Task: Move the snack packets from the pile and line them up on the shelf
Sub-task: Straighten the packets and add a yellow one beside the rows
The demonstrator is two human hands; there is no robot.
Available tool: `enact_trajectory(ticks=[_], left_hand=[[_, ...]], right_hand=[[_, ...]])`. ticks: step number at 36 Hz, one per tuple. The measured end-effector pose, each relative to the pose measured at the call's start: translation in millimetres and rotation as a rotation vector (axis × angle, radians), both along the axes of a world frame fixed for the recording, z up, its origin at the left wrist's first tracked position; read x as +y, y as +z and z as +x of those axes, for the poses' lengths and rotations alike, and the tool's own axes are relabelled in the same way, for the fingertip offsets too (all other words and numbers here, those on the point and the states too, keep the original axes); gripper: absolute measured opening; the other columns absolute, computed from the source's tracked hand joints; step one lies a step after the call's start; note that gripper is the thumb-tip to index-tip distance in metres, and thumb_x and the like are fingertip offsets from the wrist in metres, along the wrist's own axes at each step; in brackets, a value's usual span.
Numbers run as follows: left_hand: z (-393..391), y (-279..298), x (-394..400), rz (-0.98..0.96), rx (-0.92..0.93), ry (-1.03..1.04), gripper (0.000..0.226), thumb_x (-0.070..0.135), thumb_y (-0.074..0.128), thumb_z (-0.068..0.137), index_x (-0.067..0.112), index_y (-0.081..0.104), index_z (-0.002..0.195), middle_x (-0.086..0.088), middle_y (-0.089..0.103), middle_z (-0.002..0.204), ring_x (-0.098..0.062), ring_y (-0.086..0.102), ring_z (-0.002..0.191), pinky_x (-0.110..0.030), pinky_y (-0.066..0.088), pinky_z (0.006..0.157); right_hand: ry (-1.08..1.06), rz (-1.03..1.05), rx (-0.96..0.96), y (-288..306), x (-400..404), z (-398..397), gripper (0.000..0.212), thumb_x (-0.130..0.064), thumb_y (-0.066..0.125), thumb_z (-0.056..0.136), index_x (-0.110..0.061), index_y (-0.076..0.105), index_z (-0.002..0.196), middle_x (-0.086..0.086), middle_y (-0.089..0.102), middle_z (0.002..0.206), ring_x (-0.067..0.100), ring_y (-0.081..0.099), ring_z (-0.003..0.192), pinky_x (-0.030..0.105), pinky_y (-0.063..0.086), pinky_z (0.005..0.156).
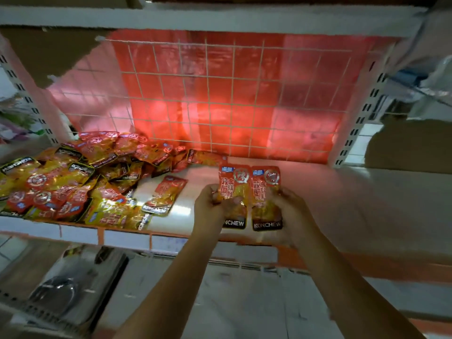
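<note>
Holding two packets side by side over the shelf point(318, 192), long axes front-to-back: left hand point(211, 204) pinches the left packet point(234, 192), right hand point(288, 206) grips the right packet point(265, 189). Pile point(73, 177) lies well left, so left hand's nearer for next pick; bare shelf to the right.

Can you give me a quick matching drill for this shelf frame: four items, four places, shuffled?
Items:
1. pile of packets
2. lone packet
3. left hand
4. wire grid

Places:
A. back of the shelf
B. gripping the left packet of the upright pair
C. left end of the shelf
D. flat, between pile and hands

Pairs: 1-C, 2-D, 3-B, 4-A
</note>
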State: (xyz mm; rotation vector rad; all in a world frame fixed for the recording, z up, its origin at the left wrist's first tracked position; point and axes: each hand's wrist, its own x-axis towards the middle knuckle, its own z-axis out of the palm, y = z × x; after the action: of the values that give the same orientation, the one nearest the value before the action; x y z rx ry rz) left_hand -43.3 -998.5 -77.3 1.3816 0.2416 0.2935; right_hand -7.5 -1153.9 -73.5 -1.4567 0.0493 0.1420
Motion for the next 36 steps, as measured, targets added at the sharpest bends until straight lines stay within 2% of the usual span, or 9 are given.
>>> enact_trajectory(ticks=[4, 7, 10, 14, 20, 24, 27, 31, 36], left_hand=[[-0.8, 2.8, -74.6, -0.069, 0.015, 0.006, 0.031, -0.008, 0.070, 0.073, 0.008, 0.056, 0.095, -0.013, 0.067, 0.092, -0.030, 0.063, 0.086, -0.042, 0.054, 0.075], [-1.4, 5.2, -126.2, -0.069, 0.022, -0.006, 0.030, -0.007, 0.071, 0.073, 0.009, 0.057, 0.093, -0.020, 0.063, 0.095, -0.034, 0.063, 0.088, -0.047, 0.054, 0.076], [-5.5, 8.6, -172.4, -0.093, 0.023, -0.033, 0.029, -0.008, 0.070, 0.073, 0.011, 0.056, 0.089, -0.013, 0.063, 0.087, -0.026, 0.063, 0.078, -0.036, 0.054, 0.067], [-13.5, 13.7, -220.6, -0.087, 0.026, -0.101, 0.027, -0.007, 0.068, 0.075, 0.011, 0.056, 0.092, -0.006, 0.066, 0.087, -0.019, 0.065, 0.077, -0.027, 0.055, 0.060], [-23.7, 13.9, -264.7, -0.112, 0.023, -0.174, 0.027, -0.005, 0.070, 0.075, 0.006, 0.057, 0.096, -0.008, 0.068, 0.092, -0.024, 0.066, 0.084, -0.035, 0.055, 0.071], [-30.3, 8.3, -283.3, -0.125, 0.035, -0.217, 0.029, -0.002, 0.071, 0.075, 0.008, 0.059, 0.099, -0.010, 0.070, 0.098, -0.029, 0.068, 0.092, -0.043, 0.055, 0.080], [-35.8, 5.5, -300.6, -0.145, 0.051, -0.245, 0.029, -0.002, 0.070, 0.076, 0.008, 0.058, 0.101, -0.013, 0.069, 0.101, -0.030, 0.068, 0.092, -0.042, 0.057, 0.077], [-39.3, 5.5, -328.2, -0.146, 0.057, -0.261, 0.027, -0.003, 0.069, 0.077, 0.014, 0.057, 0.095, -0.004, 0.070, 0.094, -0.024, 0.068, 0.089, -0.035, 0.056, 0.074], [-41.2, 8.8, -366.2, -0.128, 0.049, -0.303, 0.026, -0.005, 0.068, 0.077, 0.012, 0.058, 0.094, -0.001, 0.070, 0.089, -0.021, 0.067, 0.085, -0.031, 0.055, 0.070]], right_hand=[[-0.022, -0.079, -0.005, 4.4, -70.0, 2.4, 0.001, -0.017, 0.070, 0.080, -0.017, 0.070, 0.079, 0.005, 0.073, 0.086, 0.031, 0.068, 0.086, 0.049, 0.052, 0.088], [-0.078, -0.094, -0.003, 12.3, -122.9, -2.6, 0.004, -0.015, 0.072, 0.078, -0.018, 0.071, 0.076, 0.007, 0.073, 0.086, 0.033, 0.068, 0.087, 0.052, 0.052, 0.087], [-0.140, -0.088, -0.015, 20.3, -168.9, -13.6, 0.004, -0.011, 0.070, 0.081, -0.014, 0.069, 0.079, 0.012, 0.070, 0.083, 0.029, 0.065, 0.077, 0.049, 0.053, 0.079], [-0.215, -0.065, -0.033, 25.8, -216.2, -29.7, 0.004, -0.008, 0.069, 0.081, -0.012, 0.068, 0.081, 0.013, 0.071, 0.087, 0.032, 0.067, 0.083, 0.043, 0.054, 0.080], [-0.347, -0.081, -0.038, 24.7, -263.7, -51.0, 0.009, -0.014, 0.069, 0.081, -0.018, 0.066, 0.075, 0.004, 0.070, 0.080, 0.029, 0.068, 0.082, 0.042, 0.054, 0.081], [-0.387, -0.069, -0.021, 23.0, -283.9, -62.2, 0.012, -0.010, 0.069, 0.081, -0.019, 0.065, 0.074, -0.003, 0.070, 0.069, 0.023, 0.067, 0.071, 0.037, 0.054, 0.076], [-0.428, -0.070, -0.018, 22.4, -298.7, -67.9, 0.015, -0.006, 0.069, 0.080, -0.019, 0.065, 0.073, -0.005, 0.069, 0.067, 0.019, 0.065, 0.068, 0.034, 0.053, 0.074], [-0.454, -0.054, 0.008, 21.2, -325.3, -75.3, 0.013, -0.009, 0.068, 0.082, -0.020, 0.065, 0.075, -0.005, 0.070, 0.068, 0.015, 0.068, 0.064, 0.033, 0.054, 0.070], [-0.485, -0.014, -0.012, 23.4, -366.5, -80.2, 0.011, -0.009, 0.070, 0.080, -0.017, 0.066, 0.073, -0.003, 0.071, 0.070, 0.021, 0.068, 0.071, 0.038, 0.054, 0.074]])
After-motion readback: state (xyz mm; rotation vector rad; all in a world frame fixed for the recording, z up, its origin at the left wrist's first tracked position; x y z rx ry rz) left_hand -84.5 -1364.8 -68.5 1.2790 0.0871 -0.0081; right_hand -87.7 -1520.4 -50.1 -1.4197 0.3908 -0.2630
